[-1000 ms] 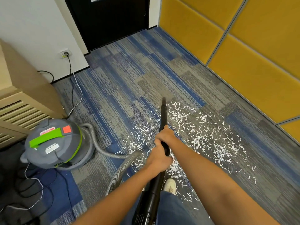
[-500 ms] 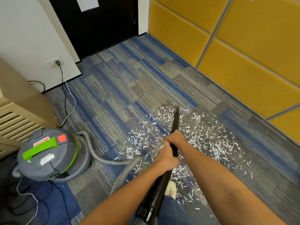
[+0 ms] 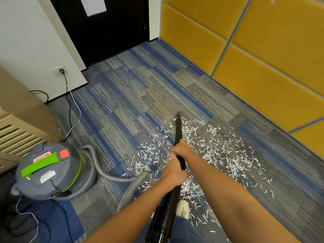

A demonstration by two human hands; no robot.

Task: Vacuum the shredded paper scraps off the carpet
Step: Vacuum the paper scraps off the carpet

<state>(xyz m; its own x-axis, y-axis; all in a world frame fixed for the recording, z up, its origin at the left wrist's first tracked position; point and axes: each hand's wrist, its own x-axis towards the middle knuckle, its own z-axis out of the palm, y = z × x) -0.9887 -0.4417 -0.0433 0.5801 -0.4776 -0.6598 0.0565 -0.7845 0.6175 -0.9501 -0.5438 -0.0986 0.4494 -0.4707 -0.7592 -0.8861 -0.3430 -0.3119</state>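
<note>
White shredded paper scraps lie scattered over the blue and grey carpet in front of me. I hold a black vacuum wand with both hands. My left hand grips it lower down, and my right hand grips it just ahead. The wand's tip touches the carpet at the far edge of the scraps. A grey ribbed hose runs from the wand to the grey and green vacuum canister at my left.
A yellow padded wall lines the right side and a black door stands at the far end. A beige cabinet sits at the left. Cords run from a wall socket to the canister. My shoe shows below.
The view has tilted up and shifted. The wand tip swung right across the far edge of the scraps, then back a little left. Both hands keep their grip.
</note>
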